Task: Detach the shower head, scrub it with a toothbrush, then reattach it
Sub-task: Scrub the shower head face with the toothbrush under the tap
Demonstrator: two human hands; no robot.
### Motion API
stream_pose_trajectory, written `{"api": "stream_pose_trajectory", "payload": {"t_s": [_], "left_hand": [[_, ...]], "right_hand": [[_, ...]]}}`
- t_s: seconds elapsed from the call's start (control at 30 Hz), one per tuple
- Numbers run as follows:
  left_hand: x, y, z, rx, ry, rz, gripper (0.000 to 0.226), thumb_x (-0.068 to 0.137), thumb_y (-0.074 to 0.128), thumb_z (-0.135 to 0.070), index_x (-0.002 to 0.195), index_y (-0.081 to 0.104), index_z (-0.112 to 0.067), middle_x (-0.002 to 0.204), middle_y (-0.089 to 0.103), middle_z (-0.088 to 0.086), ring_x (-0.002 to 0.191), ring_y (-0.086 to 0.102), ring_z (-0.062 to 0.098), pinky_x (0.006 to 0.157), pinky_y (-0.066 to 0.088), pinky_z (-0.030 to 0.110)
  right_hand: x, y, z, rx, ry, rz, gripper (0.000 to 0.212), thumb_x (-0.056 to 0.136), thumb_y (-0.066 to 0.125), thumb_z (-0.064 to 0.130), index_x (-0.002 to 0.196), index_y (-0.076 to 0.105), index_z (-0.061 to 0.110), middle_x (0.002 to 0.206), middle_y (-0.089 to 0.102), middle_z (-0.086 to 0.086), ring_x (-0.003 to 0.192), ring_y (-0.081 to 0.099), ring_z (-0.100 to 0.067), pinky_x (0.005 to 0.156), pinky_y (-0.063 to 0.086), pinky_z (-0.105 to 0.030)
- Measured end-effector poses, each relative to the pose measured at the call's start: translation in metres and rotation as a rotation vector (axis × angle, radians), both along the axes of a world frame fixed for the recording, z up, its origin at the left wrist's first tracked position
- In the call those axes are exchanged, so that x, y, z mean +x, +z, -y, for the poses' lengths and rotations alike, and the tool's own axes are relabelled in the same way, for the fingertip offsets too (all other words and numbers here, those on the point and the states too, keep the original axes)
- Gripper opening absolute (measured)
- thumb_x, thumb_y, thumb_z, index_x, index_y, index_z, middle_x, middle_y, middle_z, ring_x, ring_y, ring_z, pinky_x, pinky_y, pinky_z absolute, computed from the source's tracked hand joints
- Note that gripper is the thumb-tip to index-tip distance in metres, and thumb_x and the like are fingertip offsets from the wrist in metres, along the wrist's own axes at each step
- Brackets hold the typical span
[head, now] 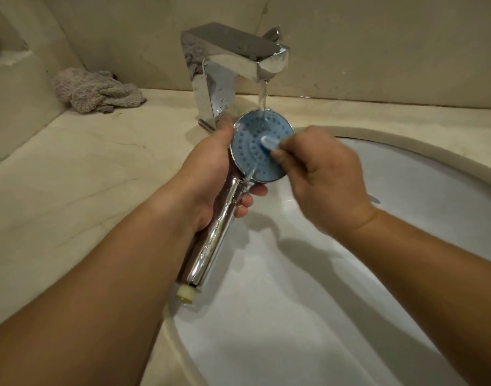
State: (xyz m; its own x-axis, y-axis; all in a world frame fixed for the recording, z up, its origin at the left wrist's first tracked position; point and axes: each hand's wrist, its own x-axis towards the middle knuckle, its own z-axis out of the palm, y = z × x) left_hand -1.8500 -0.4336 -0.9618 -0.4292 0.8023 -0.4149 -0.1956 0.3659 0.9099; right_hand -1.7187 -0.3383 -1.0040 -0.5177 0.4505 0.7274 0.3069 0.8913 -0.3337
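The detached shower head (250, 137), chrome with a round blue nozzle face, is held over the sink under running tap water. My left hand (211, 174) grips its neck and upper handle; the chrome handle runs down to a cream threaded end near my forearm. My right hand (325, 176) pinches a pale blue toothbrush (269, 142), whose head lies on the middle of the blue face. Most of the toothbrush handle is hidden inside my right hand.
A square chrome faucet (233, 62) stands behind the sink with water streaming from its spout. The white oval basin (406, 207) is set in a beige marble counter (71, 174). A crumpled grey cloth (96, 91) lies at the back left by the wall.
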Motion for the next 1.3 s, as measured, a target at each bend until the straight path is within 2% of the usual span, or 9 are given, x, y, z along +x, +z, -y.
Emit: {"api": "stream_pose_trajectory", "payload": {"t_s": [0.1,0.23,0.33,0.43,0.57,0.77,0.9,1.17,1.3], "left_hand": [[0.001,0.001,0.0,0.013,0.009,0.011,0.082,0.101,0.019,-0.074,0.118,0.072,-0.014,0.078,0.073,0.022,0.048,0.057,0.022,0.049,0.046,0.028],[0.0,0.001,0.001,0.017,0.006,0.022,0.083,0.101,0.019,-0.074,0.116,0.073,-0.013,0.075,0.07,0.021,0.048,0.055,0.022,0.05,0.043,0.028],[0.001,0.002,0.001,0.035,0.0,0.029,0.084,0.101,0.02,-0.074,0.114,0.074,-0.012,0.075,0.069,0.02,0.049,0.054,0.022,0.051,0.043,0.028],[0.0,0.002,0.002,0.018,0.001,0.022,0.082,0.1,0.019,-0.075,0.118,0.071,-0.014,0.076,0.069,0.022,0.05,0.054,0.023,0.05,0.045,0.028],[0.001,0.001,0.001,0.018,0.006,0.004,0.083,0.101,0.019,-0.074,0.114,0.074,-0.014,0.076,0.072,0.02,0.051,0.056,0.022,0.051,0.045,0.028],[-0.002,0.002,0.001,0.029,0.005,0.048,0.083,0.1,0.016,-0.076,0.12,0.071,-0.017,0.076,0.069,0.022,0.051,0.054,0.023,0.048,0.046,0.027],[0.001,0.002,0.0,0.035,-0.005,0.042,0.082,0.1,0.016,-0.075,0.122,0.07,-0.017,0.076,0.069,0.023,0.051,0.055,0.024,0.048,0.046,0.028],[0.006,0.001,-0.001,0.027,0.007,-0.035,0.083,0.101,0.018,-0.074,0.116,0.072,-0.014,0.077,0.073,0.023,0.05,0.057,0.023,0.05,0.046,0.029],[0.006,0.001,-0.001,0.022,0.006,-0.037,0.08,0.1,0.019,-0.075,0.115,0.071,-0.016,0.077,0.073,0.022,0.051,0.056,0.022,0.05,0.046,0.028]], "right_hand": [[-0.003,-0.003,0.003,0.001,0.023,-0.021,0.021,0.094,0.058,0.019,0.081,0.063,0.003,0.074,0.057,-0.007,0.064,0.048,-0.021,0.055,0.038,-0.033],[0.001,-0.006,0.005,-0.039,0.006,-0.049,0.017,0.093,0.06,0.015,0.081,0.06,0.004,0.073,0.054,-0.006,0.064,0.041,-0.016,0.056,0.03,-0.025],[0.0,-0.014,0.013,0.011,0.065,0.004,0.015,0.092,0.061,0.012,0.08,0.059,0.003,0.073,0.053,-0.006,0.064,0.041,-0.017,0.056,0.033,-0.026],[0.005,-0.009,-0.002,-0.04,-0.036,-0.065,0.017,0.094,0.06,0.015,0.081,0.058,0.004,0.073,0.044,0.002,0.064,0.035,-0.013,0.054,0.028,-0.023],[0.004,-0.017,0.01,0.039,0.078,0.026,0.014,0.092,0.06,0.011,0.081,0.059,0.002,0.074,0.049,-0.003,0.066,0.036,-0.012,0.056,0.029,-0.022],[0.011,-0.014,-0.016,-0.053,-0.067,-0.04,0.019,0.096,0.056,0.018,0.083,0.057,0.003,0.076,0.041,0.004,0.064,0.034,-0.013,0.054,0.025,-0.024],[0.005,-0.004,-0.018,-0.162,-0.121,-0.078,0.017,0.096,0.054,0.02,0.084,0.055,0.007,0.078,0.043,0.005,0.064,0.035,-0.012,0.054,0.027,-0.013],[-0.007,0.013,-0.008,-0.133,-0.085,-0.067,0.021,0.096,0.053,0.021,0.084,0.056,0.005,0.079,0.05,-0.002,0.07,0.043,-0.017,0.057,0.035,-0.028],[-0.001,0.012,-0.014,-0.212,-0.148,-0.126,0.019,0.097,0.054,0.023,0.085,0.056,0.007,0.079,0.047,0.003,0.069,0.04,-0.013,0.058,0.036,-0.03]]}}
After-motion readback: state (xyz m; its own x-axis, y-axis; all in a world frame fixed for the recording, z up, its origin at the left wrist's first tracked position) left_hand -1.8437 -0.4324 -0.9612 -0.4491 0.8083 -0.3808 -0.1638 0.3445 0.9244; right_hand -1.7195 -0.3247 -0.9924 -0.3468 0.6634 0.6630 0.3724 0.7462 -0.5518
